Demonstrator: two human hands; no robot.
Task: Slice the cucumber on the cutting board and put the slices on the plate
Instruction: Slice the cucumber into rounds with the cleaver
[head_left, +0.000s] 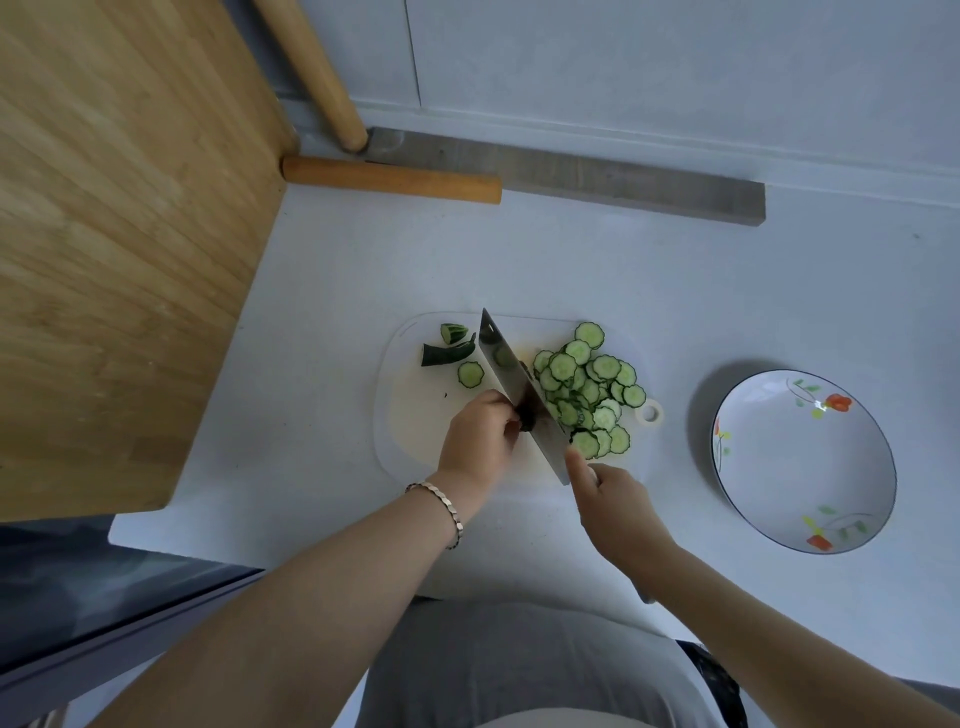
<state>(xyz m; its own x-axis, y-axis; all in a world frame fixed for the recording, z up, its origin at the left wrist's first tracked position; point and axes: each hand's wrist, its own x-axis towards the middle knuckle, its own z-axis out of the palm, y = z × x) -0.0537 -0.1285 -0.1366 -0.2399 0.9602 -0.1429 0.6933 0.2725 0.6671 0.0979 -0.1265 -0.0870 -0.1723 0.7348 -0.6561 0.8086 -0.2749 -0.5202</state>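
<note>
A white cutting board (410, 426) lies on the counter. A heap of cucumber slices (587, 389) covers its right half. One lone slice (470, 374) and two cucumber end pieces (448, 345) lie at its left. My left hand (480, 439) grips the dark handle of a cleaver (511, 371), whose blade stands on edge against the heap's left side. My right hand (613, 499) is at the board's near edge, forefinger stretched out and touching the blade's near end beside the slices. The white flowered plate (802, 462) stands bare to the right.
A large wooden board (119, 234) leans at the left. Two wooden rolling pins (392, 179) and a grey bar (623, 182) lie at the back by the wall. The counter's front edge runs just under my arms.
</note>
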